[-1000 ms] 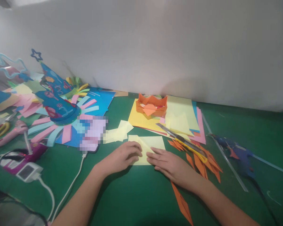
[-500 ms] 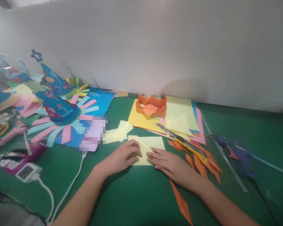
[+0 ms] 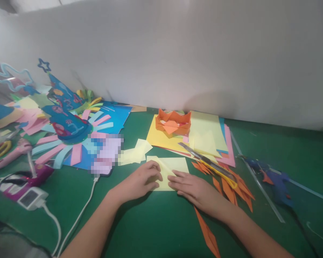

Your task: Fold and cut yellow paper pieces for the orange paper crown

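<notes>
A pale yellow paper sheet (image 3: pixel 174 165) lies on the green table (image 3: pixel 156 225), partly folded with a diagonal crease. My left hand (image 3: pixel 141 181) rests on its left part, fingers curled and pressing the fold down. My right hand (image 3: pixel 192 186) lies flat on the sheet's lower right part, fingers stretched toward the left hand. Neither hand lifts the paper.
Orange paper slivers (image 3: pixel 231 186) and a yellow utility knife (image 3: pixel 218 171) lie right of my hands. Behind are an orange folded box (image 3: pixel 173 122) on coloured sheets (image 3: pixel 210 134), yellow scraps (image 3: pixel 136 152), a blue glue gun (image 3: pixel 271 177), a blue paper cone hat (image 3: pixel 64 114), a charger with cable (image 3: pixel 32 197).
My left fingers curled a little more over the fold. The view shifted slightly; the paper and right hand stayed in place.
</notes>
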`<move>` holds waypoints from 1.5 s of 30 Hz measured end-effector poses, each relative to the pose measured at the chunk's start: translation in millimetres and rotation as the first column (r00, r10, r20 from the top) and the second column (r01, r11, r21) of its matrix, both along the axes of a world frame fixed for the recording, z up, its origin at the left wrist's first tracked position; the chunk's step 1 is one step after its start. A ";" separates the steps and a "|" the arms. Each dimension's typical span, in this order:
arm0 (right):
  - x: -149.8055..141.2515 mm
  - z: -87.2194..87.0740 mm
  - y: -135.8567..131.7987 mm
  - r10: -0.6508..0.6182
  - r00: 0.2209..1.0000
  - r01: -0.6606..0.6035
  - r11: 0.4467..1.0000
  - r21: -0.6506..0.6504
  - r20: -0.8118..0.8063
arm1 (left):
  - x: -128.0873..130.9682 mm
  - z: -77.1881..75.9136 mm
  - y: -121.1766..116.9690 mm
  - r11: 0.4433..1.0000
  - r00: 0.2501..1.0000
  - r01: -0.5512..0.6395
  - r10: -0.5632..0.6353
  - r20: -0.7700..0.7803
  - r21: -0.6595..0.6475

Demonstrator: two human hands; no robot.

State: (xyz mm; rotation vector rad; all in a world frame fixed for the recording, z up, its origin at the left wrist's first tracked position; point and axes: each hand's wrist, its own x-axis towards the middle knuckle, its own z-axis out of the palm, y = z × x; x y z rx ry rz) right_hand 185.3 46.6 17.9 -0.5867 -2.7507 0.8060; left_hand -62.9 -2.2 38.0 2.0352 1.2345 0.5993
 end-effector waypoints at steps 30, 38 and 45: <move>0.7 1.2 1.7 0.020 0.999 -0.020 1.000 -0.011 0.033 | 4.0 2.5 0.9 1.000 1.000 -0.008 0.008 0.001 -0.012; 1.3 2.9 1.3 0.018 0.999 -0.017 1.000 -0.012 0.037 | 4.0 1.6 0.8 1.000 1.000 -0.010 0.010 -0.002 -0.015; -0.5 4.3 1.4 0.022 0.998 -0.023 1.000 0.002 0.054 | 4.1 2.8 0.6 1.000 1.000 -0.010 0.010 0.000 -0.014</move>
